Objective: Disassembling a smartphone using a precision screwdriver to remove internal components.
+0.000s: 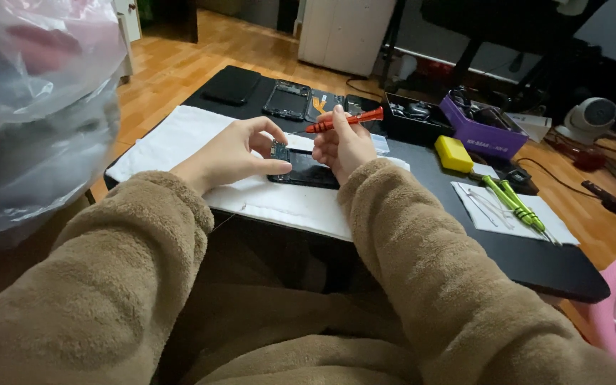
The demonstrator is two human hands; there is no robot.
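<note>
A: Opened phone (306, 171), dark, flat on the white cloth (180, 135) near the front edge of the black surface (550, 267), directly under both hands. Looks light and stiff; exposed innards likely fragile. Best gripped by the side edges, off the bare board.

B: Left hand (240, 153)?

A: Fingers curled, thumb resting on the phone's near-left edge, index and thumb pinched over the small green board section (279, 151) at the top. Whether anything sits in that pinch: cannot tell.

B: Right hand (342, 146)?

A: Closed around an orange-handled screwdriver (345, 120), shaft pointing left toward the left fingertips. Thin, rigid tool; smooth handle, could roll if set down.

B: Surroundings, outward?

A: Behind the cloth: black slab (232, 84), second stripped phone frame (288, 100), a part with an orange strip (320, 105). Further right: black open box (416, 117), purple tray (480, 128) with a white label on its front wall, yellow block (454, 153). Green-handled tools (516, 203) beside a white sheet (511, 214). Clear plastic bag (37, 107) at far left.
</note>
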